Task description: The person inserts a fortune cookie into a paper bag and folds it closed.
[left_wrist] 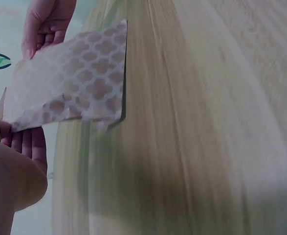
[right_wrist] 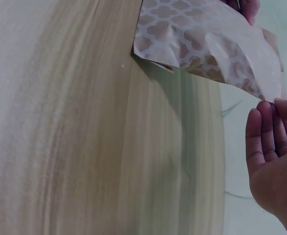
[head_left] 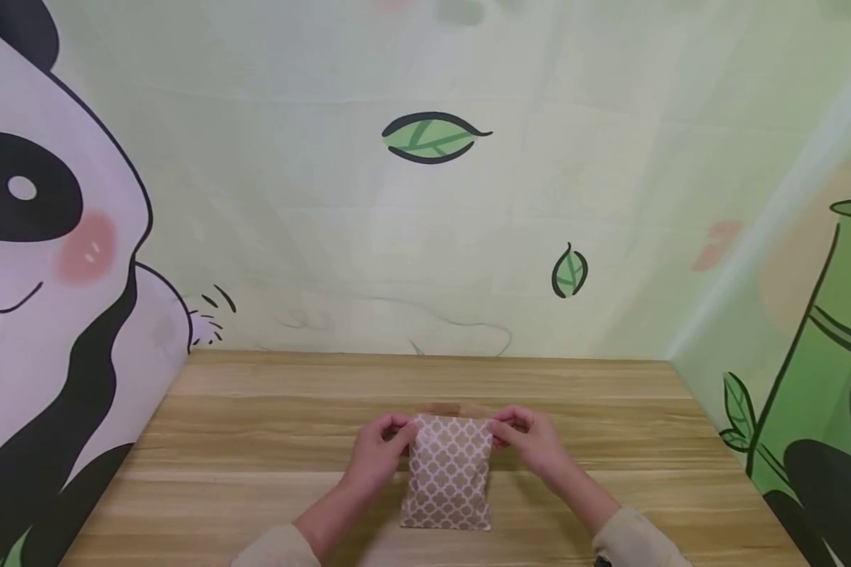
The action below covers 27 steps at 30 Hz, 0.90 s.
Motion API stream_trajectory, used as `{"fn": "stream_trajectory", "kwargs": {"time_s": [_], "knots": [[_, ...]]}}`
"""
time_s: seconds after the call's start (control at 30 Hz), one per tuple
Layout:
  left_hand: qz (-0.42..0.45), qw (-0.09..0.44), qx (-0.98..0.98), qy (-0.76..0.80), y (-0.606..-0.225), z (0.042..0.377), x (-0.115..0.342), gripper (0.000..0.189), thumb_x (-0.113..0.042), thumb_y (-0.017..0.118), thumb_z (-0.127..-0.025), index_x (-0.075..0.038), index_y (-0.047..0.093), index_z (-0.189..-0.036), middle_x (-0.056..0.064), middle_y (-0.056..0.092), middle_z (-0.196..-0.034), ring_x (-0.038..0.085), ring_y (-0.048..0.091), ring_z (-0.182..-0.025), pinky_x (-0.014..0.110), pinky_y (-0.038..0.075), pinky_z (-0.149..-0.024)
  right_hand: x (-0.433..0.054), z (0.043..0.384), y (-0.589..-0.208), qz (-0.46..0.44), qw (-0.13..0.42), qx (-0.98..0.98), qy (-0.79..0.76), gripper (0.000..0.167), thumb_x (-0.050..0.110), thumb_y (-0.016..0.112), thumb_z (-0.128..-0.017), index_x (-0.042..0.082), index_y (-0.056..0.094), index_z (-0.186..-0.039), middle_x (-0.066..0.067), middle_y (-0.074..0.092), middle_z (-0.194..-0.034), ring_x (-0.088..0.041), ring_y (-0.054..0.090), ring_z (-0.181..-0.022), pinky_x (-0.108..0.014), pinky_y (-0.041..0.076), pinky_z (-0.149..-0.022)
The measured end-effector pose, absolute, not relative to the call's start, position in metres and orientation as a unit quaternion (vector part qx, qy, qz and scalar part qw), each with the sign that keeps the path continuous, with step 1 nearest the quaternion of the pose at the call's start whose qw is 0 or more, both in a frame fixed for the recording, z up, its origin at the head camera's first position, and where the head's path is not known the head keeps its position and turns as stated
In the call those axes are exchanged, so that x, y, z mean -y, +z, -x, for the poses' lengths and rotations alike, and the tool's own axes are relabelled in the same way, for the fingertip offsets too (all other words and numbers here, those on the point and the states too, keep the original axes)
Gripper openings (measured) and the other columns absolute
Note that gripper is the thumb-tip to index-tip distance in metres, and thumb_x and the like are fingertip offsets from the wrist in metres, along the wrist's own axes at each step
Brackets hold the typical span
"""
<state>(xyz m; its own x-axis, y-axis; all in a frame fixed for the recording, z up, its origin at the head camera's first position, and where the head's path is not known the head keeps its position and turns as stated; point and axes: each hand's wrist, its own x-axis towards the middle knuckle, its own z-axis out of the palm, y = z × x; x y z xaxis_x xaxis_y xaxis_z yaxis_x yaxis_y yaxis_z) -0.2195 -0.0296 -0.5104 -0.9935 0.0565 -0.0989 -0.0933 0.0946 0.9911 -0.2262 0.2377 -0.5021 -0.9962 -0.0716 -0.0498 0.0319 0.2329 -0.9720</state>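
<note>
A tan paper bag [head_left: 450, 476] with a white lattice pattern is held up between both hands over the wooden table, its lower end toward the person. My left hand [head_left: 378, 449] pinches its upper left corner between thumb and fingers. At the opposite upper corner, my right hand [head_left: 532, 441] pinches the paper the same way. Behind the top edge a strip of plain brown paper [head_left: 440, 409] shows. In the right wrist view the bag [right_wrist: 202, 44] looks creased near the pinched corner. What the bag contains, if anything, is hidden.
The wooden table [head_left: 269, 409] spreads around the hands on both sides. A pale green backdrop [head_left: 312, 197] printed with a panda, leaves and bamboo stands behind its far edge and along the sides.
</note>
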Motion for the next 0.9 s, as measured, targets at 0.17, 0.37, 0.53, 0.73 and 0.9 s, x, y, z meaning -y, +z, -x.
{"fn": "stream_trajectory", "kwargs": {"time_s": [0.17,0.37,0.53,0.73,0.9], "knots": [[-0.015,0.070,-0.754,0.653,-0.506,0.227,0.034,0.020,-0.017,0.073,-0.100,0.000,0.072,-0.110,0.010,0.071,-0.098,0.018,0.068,-0.083,0.036,0.063,-0.082,-0.239,0.227,-0.498,0.037,0.047,-0.792,-0.608,0.016,0.005,0.071,-0.100,-0.008,0.072,-0.109,-0.006,0.074,-0.091,-0.019,0.070,-0.084,-0.036,0.063,-0.083],[-0.066,0.070,-0.779,0.620,-0.503,0.236,0.040,0.019,-0.021,0.074,-0.101,-0.004,0.074,-0.107,0.006,0.073,-0.092,0.018,0.070,-0.081,0.041,0.064,-0.082,-0.240,0.226,-0.496,0.056,0.044,-0.797,-0.600,0.017,0.006,0.072,-0.101,-0.008,0.071,-0.109,-0.008,0.075,-0.093,-0.021,0.071,-0.085,-0.036,0.063,-0.082],[-0.090,0.060,-0.785,0.610,-0.506,0.240,0.043,0.011,-0.015,0.073,-0.101,-0.004,0.074,-0.101,0.005,0.073,-0.087,0.018,0.069,-0.078,0.043,0.064,-0.079,-0.243,0.226,-0.498,0.064,0.038,-0.791,-0.607,0.019,0.005,0.071,-0.101,-0.011,0.070,-0.110,-0.011,0.075,-0.093,-0.021,0.071,-0.083,-0.034,0.063,-0.080],[-0.119,0.041,-0.775,0.619,-0.515,0.242,0.044,0.007,-0.007,0.072,-0.100,0.000,0.073,-0.098,0.007,0.074,-0.085,0.018,0.069,-0.075,0.046,0.065,-0.075,-0.244,0.227,-0.502,0.067,0.025,-0.792,-0.607,0.017,0.003,0.071,-0.101,-0.011,0.071,-0.108,-0.013,0.075,-0.091,-0.019,0.071,-0.081,-0.034,0.063,-0.078],[-0.115,0.036,-0.764,0.634,-0.520,0.243,0.044,0.006,-0.004,0.072,-0.100,0.002,0.074,-0.099,0.008,0.073,-0.085,0.016,0.067,-0.073,0.042,0.065,-0.073,-0.242,0.228,-0.505,0.065,0.023,-0.790,-0.609,0.016,0.002,0.072,-0.100,-0.012,0.071,-0.107,-0.013,0.075,-0.091,-0.022,0.072,-0.081,-0.035,0.064,-0.080]]}}
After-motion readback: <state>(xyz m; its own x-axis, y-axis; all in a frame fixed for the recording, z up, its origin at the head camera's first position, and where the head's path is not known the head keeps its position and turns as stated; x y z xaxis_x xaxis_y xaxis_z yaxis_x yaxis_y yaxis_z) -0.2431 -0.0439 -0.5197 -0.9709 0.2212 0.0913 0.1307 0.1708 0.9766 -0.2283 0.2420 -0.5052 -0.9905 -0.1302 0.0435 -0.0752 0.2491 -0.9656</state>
